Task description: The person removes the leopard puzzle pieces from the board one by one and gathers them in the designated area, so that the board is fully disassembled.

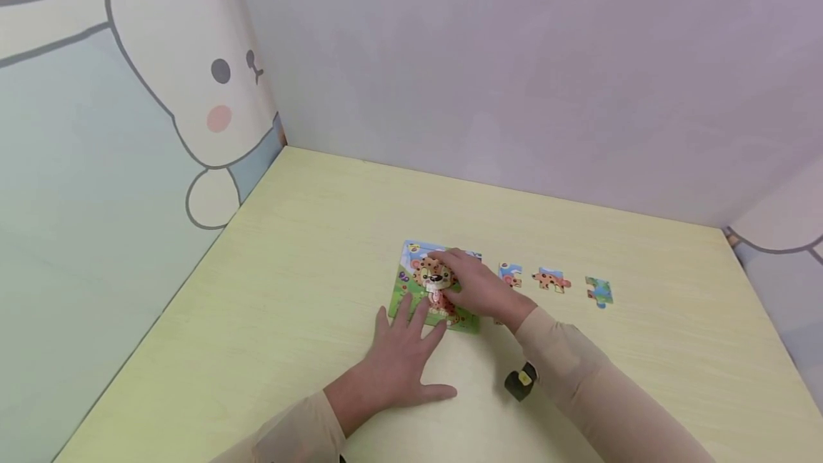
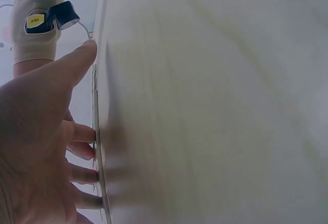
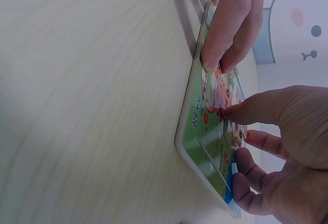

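A jigsaw puzzle board point(image 1: 400, 302) with a spotted cartoon leopard cub lies flat on the table. My left hand point(image 1: 400, 356) is spread palm down, its fingertips resting on the board's near edge. In the right wrist view those left fingers point(image 3: 230, 24) press on the green part of the picture. My right hand point(image 1: 479, 284) reaches over the board's right half, thumb and curled fingers about a puzzle piece point(image 1: 439, 279) with the cub's face. The thumb point(image 3: 256, 108) touches the picture in the right wrist view. The hand hides much of the board's right side.
Loose puzzle pieces lie right of the board: one with blue sky point(image 1: 510, 274), a spotted one point(image 1: 551, 280) and a green-blue one point(image 1: 600, 291). Another sliver shows by the right wrist. A black wrist camera point(image 1: 521, 382) hangs under the right sleeve. Walls point(image 1: 489, 77) enclose the table.
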A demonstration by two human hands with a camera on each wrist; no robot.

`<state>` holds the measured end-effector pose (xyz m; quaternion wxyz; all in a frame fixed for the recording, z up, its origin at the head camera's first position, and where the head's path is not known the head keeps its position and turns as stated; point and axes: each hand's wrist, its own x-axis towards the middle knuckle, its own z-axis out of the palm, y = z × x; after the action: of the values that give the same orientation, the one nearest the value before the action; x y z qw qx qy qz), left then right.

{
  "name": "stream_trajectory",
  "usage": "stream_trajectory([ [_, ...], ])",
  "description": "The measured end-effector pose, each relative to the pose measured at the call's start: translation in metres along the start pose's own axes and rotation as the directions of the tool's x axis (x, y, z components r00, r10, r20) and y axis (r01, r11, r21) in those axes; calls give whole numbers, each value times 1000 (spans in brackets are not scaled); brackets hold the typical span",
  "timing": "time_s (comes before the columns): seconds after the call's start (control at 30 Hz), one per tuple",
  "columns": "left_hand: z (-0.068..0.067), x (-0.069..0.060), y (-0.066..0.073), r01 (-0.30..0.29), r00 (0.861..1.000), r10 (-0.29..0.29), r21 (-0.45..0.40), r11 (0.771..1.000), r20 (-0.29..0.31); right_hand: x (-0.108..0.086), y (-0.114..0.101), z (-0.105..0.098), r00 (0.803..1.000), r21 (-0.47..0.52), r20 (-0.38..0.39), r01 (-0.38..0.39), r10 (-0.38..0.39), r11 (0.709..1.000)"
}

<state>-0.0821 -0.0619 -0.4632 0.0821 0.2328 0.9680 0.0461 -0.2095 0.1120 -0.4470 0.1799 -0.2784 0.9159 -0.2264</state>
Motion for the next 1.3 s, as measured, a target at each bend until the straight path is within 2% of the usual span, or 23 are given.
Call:
stream_trajectory([
  [0.3,-3,-2,0,-5,1000,5,-4,1000,-4,-1,-1,-2,999,-30,11,32,-31,999],
  [0.67,-5,-2,0,-5,1000,5,-14,1000,8,-5,-1,-8,1000,19,7,17,-17,1000],
  [0.87,-6,-3,1,-5,1000,5,-7,1000,-2,-7,1,-10,997,38,-70,40,-38,998],
  [1.13,-6,-4,0,-6,1000,6,-14,1000,-1,-11,-2,-11,979,55,-181,100,-88,993],
  [1.3,-6,-4,0,-3,1000,3,-19,1000,3,-12,-3,-13,974,100,-206,118,-96,988],
])
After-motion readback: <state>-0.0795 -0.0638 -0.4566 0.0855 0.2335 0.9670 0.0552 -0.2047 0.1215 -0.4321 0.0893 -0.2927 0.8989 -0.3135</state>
